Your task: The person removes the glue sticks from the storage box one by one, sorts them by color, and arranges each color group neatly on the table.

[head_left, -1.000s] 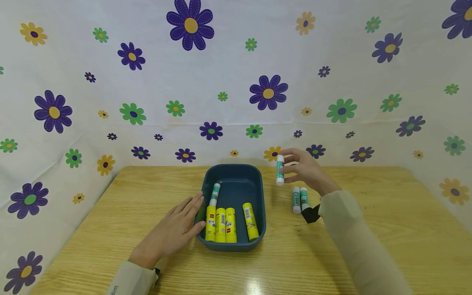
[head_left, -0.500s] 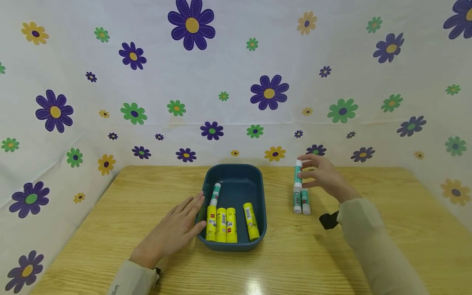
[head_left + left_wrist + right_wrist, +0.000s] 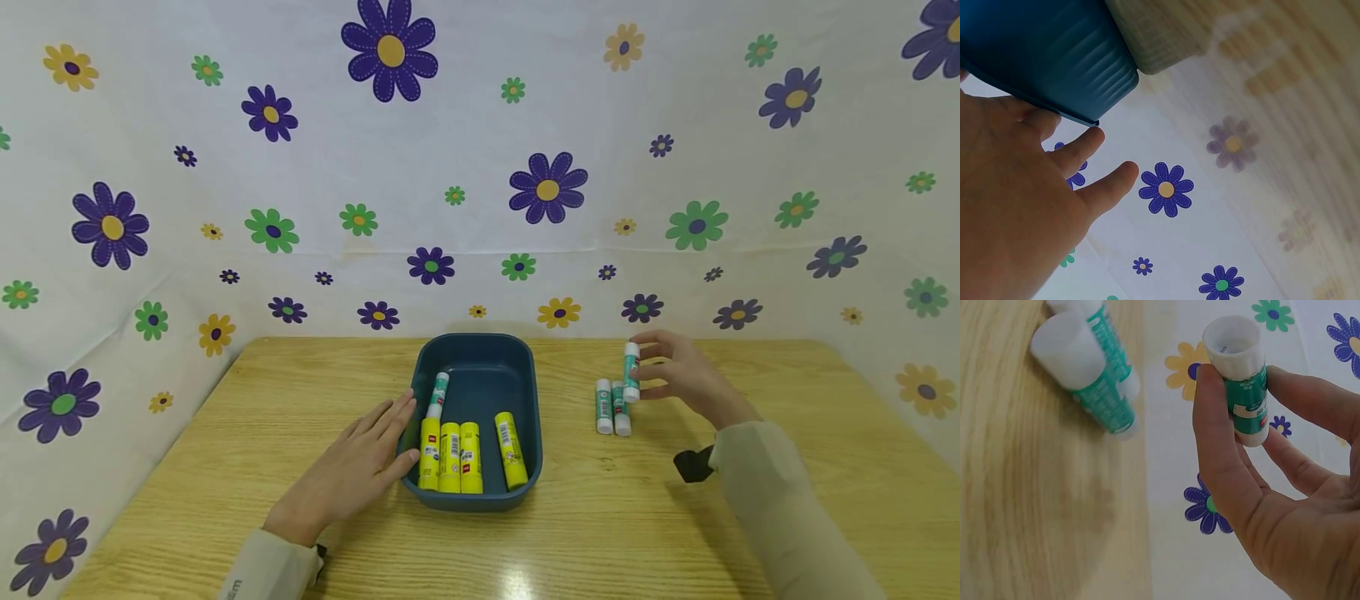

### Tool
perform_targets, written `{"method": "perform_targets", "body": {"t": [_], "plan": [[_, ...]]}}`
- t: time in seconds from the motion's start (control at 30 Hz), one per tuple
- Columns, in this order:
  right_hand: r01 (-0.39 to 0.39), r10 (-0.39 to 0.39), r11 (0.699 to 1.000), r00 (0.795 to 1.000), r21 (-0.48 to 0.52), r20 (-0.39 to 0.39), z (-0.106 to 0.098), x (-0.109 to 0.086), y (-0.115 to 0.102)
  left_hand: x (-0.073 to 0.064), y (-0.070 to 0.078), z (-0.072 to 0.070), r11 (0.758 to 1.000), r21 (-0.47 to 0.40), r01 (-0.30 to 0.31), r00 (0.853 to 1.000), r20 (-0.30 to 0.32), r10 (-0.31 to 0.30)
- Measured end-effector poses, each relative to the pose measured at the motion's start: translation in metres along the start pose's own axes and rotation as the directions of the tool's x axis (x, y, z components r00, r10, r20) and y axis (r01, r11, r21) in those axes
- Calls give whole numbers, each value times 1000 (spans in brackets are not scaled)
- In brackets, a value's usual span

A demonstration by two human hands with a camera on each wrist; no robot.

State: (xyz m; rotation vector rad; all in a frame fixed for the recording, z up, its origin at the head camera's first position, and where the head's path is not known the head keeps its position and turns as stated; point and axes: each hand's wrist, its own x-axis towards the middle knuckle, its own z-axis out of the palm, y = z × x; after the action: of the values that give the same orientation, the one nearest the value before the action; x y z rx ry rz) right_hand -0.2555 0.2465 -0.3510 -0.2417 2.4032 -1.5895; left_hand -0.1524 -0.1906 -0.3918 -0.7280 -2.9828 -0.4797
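Note:
Between thumb and fingers, my right hand (image 3: pixel 686 379) pinches a white and teal glue stick (image 3: pixel 632 372), held upright just right of two similar glue sticks (image 3: pixel 603 407) that lie side by side on the table. In the right wrist view the pinched glue stick (image 3: pixel 1247 394) shows its hollow white end. My left hand (image 3: pixel 348 467) rests with straight fingers against the left rim of a dark blue bin (image 3: pixel 487 502). Inside the bin are several yellow glue sticks (image 3: pixel 449 458) and one teal glue stick (image 3: pixel 438 393). The left wrist view shows the fingers at the bin's rim (image 3: pixel 1054 112).
The wooden table (image 3: pixel 585 533) ends at the back against a white cloth (image 3: pixel 465 125) printed with flowers. A black strap piece (image 3: pixel 693 465) hangs by the right sleeve.
My right hand has moved to the right with the glue stick, from between the bin and the two lying sticks to their right side. The left hand stays at the bin.

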Motion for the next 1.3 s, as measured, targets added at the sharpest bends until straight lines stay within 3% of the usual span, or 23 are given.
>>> {"method": "perform_targets", "body": {"t": [0.5,0.7,1.3], "plan": [[-76,77,997,997,-26,11,-4,-5,23,-1,-1,0,1000,-2,3,1000,5,-3],[-120,122,989,992,-82,16,-3,-2,34,0,0,-1,1000,3,11,1000,16,-11],[-164,170,968,985,-191,14,6,4,30,0,-1,-1,1000,7,2,1000,5,-2]]}}
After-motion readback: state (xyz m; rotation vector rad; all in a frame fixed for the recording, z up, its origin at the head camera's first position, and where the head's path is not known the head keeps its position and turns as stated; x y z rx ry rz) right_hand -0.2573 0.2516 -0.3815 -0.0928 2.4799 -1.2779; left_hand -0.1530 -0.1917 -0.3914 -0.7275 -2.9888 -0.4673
